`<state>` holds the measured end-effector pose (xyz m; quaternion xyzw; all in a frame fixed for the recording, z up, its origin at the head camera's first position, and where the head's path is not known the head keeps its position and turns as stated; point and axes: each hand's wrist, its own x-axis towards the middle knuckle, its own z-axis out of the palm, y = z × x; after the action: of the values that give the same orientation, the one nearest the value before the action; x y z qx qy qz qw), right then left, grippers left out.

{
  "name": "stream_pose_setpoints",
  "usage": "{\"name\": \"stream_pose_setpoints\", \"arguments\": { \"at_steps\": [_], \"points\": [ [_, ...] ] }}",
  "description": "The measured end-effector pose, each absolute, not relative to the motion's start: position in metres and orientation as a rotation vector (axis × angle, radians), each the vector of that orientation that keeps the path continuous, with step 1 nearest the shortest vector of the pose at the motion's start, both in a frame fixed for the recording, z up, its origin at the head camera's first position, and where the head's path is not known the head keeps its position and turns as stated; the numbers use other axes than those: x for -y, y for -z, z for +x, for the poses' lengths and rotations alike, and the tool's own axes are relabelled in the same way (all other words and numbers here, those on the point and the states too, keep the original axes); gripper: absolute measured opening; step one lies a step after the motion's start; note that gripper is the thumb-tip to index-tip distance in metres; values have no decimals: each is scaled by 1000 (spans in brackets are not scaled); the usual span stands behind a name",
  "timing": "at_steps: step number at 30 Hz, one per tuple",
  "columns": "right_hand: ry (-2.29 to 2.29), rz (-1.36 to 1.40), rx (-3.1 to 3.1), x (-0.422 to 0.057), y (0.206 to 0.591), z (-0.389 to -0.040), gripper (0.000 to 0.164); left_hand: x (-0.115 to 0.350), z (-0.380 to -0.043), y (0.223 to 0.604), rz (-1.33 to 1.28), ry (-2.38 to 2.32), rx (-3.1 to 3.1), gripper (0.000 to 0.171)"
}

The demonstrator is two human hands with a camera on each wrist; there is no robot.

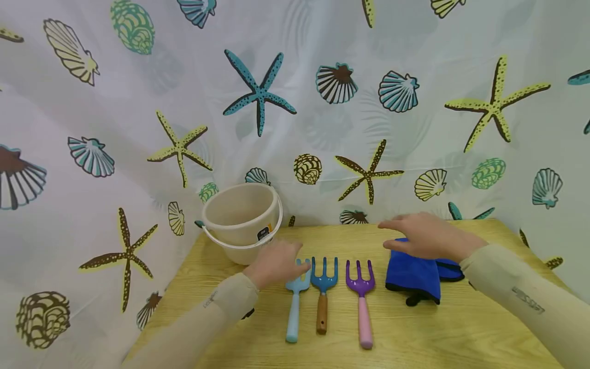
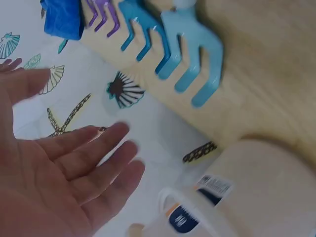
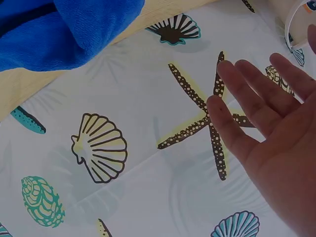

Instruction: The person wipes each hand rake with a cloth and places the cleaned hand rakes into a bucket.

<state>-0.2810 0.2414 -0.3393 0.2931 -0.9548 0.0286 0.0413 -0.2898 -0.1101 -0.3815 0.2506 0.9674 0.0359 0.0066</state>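
Three garden hand forks lie side by side on the wooden table: a light blue fork point(image 1: 293, 302), a blue fork with a brown wooden handle point(image 1: 324, 287), and a purple fork with a pink handle point(image 1: 363, 307). My left hand point(image 1: 278, 262) hovers by the light blue fork's tines, in front of the bucket; its fingers are extended and hold nothing in the left wrist view. My right hand point(image 1: 421, 236) is raised over a folded blue cloth item point(image 1: 412, 274) with dark edging, fingers spread and nothing in them. The right wrist view shows that hand's bare palm point(image 3: 286, 143).
A cream bucket point(image 1: 239, 210) with a white handle and a label stands at the table's back left. Behind the table point(image 1: 415, 338) hangs a white curtain point(image 1: 304, 128) printed with starfish and shells. Part of a small dark object point(image 1: 248, 313) shows beside the left sleeve.
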Motion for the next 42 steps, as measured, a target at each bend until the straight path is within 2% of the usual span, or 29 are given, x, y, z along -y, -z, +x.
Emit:
{"name": "stream_pose_setpoints", "arguments": {
  "at_steps": [2,3,6,14,24,29,34,42],
  "points": [
    [-104,913,2929,-246,342,-278,49,111,-286,392,701,-181,-3022,39],
    [-112,921,2933,-249,344,-276,46,112,-284,398,654,-203,-3010,39],
    [-133,960,2950,-253,350,-270,40,113,-277,415,549,-238,-2933,48],
    [-152,1032,2988,-249,365,-255,33,112,-263,447,411,-245,-2826,56],
    [-155,1068,2961,-243,374,-244,30,113,-263,465,370,-283,-2802,37],
    [-129,991,2934,-250,376,-247,28,121,-264,473,335,-480,-2882,38],
    [-46,791,2937,-269,383,-261,35,124,-262,466,328,-632,-2932,37],
    [-85,459,3060,-303,403,-295,63,124,-253,447,354,-718,-2989,28]
  ]
}}
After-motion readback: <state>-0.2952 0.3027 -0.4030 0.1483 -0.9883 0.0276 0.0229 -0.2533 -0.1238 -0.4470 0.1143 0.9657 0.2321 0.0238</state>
